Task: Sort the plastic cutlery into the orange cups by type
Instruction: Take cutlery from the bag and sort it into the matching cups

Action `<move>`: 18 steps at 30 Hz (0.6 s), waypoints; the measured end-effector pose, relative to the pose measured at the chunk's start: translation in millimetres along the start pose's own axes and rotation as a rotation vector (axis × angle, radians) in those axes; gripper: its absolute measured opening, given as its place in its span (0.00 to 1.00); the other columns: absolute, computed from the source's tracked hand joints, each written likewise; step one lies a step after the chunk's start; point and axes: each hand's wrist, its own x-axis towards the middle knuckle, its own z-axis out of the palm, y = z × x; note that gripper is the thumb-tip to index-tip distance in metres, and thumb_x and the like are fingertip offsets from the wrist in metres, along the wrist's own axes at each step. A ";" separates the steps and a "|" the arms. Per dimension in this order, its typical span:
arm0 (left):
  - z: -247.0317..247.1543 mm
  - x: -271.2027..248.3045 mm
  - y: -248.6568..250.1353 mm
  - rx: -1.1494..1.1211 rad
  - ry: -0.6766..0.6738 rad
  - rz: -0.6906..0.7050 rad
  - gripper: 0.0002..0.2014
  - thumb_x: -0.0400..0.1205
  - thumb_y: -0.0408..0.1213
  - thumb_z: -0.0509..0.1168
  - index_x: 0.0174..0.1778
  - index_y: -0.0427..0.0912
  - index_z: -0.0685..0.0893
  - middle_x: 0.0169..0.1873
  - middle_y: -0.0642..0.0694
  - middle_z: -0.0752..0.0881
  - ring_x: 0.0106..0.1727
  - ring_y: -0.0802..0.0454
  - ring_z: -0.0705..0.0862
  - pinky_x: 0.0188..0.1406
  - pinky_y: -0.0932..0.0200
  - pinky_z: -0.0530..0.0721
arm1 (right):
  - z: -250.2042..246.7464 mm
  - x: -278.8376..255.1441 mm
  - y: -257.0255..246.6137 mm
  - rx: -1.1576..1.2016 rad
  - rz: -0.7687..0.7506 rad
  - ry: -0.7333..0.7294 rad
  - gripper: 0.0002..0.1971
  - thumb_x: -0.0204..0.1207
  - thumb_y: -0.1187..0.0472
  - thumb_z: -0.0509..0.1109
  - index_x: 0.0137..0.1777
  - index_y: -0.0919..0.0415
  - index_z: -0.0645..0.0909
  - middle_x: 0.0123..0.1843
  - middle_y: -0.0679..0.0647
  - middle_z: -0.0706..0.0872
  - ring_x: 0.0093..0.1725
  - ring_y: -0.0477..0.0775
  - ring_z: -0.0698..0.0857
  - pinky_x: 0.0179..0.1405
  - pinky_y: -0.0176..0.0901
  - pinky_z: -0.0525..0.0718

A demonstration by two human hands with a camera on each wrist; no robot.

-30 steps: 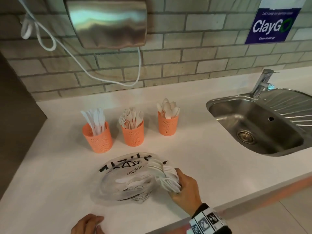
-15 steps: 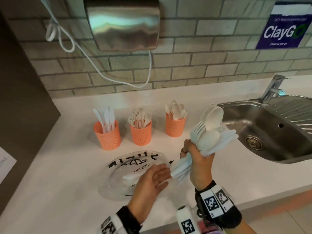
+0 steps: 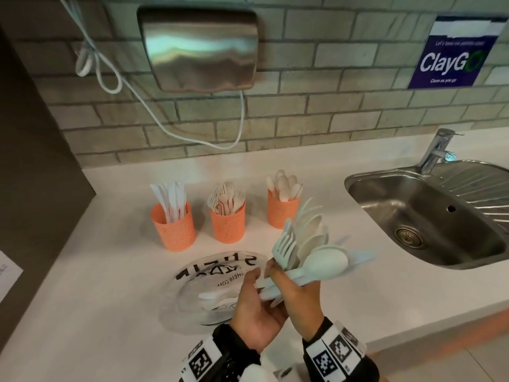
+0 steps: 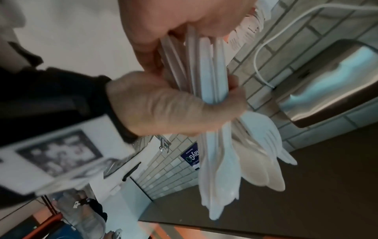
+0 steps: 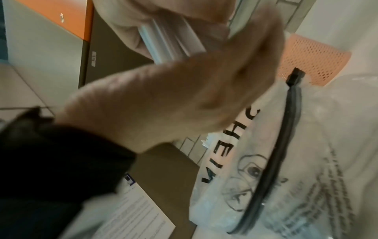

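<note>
Three orange cups stand in a row on the white counter: knives in the left cup (image 3: 173, 230), forks in the middle cup (image 3: 228, 227), spoons in the right cup (image 3: 282, 213). My right hand (image 3: 297, 296) grips a mixed bundle of pale cutlery (image 3: 314, 257) above the counter, heads fanned up and to the right. My left hand (image 3: 253, 301) lies palm-up beside it, and its thumb and fingers pinch the handle ends. The left wrist view shows the bundle (image 4: 220, 153) running through both fists. A clear printed bag (image 3: 214, 285) lies under the hands with a few pieces inside.
A steel sink (image 3: 427, 221) with a tap (image 3: 438, 150) lies to the right. A metal hand dryer (image 3: 201, 48) and its white cord hang on the brick wall. A dark panel bounds the counter at the left, with a paper sheet (image 3: 8, 274) there.
My right hand pulled the bundle out of the bag and raised it. My left hand rose from the counter's front edge to the handle ends. The bundle now tilts further right.
</note>
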 end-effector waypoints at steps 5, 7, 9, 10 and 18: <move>-8.5 3.5 -5.8 0.076 -0.020 0.079 0.15 0.86 0.41 0.53 0.54 0.39 0.83 0.42 0.40 0.91 0.37 0.49 0.90 0.37 0.56 0.88 | 3.9 4.2 -3.9 -0.012 0.049 -0.048 0.03 0.65 0.69 0.75 0.37 0.65 0.83 0.27 0.53 0.87 0.28 0.50 0.86 0.29 0.39 0.83; -12.7 6.8 -8.9 0.114 -0.006 0.095 0.14 0.87 0.40 0.52 0.56 0.41 0.82 0.42 0.42 0.91 0.39 0.49 0.89 0.38 0.55 0.88 | 5.6 5.6 -5.3 0.002 0.087 -0.081 0.07 0.72 0.77 0.69 0.37 0.67 0.82 0.26 0.53 0.87 0.26 0.49 0.85 0.27 0.36 0.82; -14.4 8.3 -9.7 0.134 -0.006 0.090 0.15 0.87 0.38 0.51 0.57 0.41 0.82 0.41 0.41 0.90 0.40 0.48 0.87 0.36 0.55 0.88 | 7.3 6.4 -4.4 -0.002 0.111 -0.108 0.08 0.73 0.78 0.67 0.36 0.67 0.80 0.24 0.53 0.85 0.24 0.49 0.83 0.26 0.35 0.81; -15.0 8.5 -9.9 0.162 -0.009 0.074 0.15 0.87 0.38 0.50 0.58 0.41 0.81 0.43 0.40 0.90 0.42 0.47 0.86 0.38 0.53 0.88 | 7.0 7.3 -3.4 -0.007 0.119 -0.117 0.08 0.73 0.77 0.67 0.35 0.67 0.80 0.23 0.53 0.83 0.23 0.49 0.81 0.25 0.36 0.81; -27.9 9.1 9.2 0.949 0.057 0.251 0.12 0.85 0.29 0.51 0.46 0.39 0.81 0.42 0.41 0.86 0.39 0.50 0.84 0.43 0.60 0.85 | -5.6 21.1 3.5 -0.272 0.178 -0.157 0.10 0.70 0.74 0.71 0.32 0.63 0.74 0.23 0.55 0.77 0.20 0.49 0.76 0.21 0.38 0.76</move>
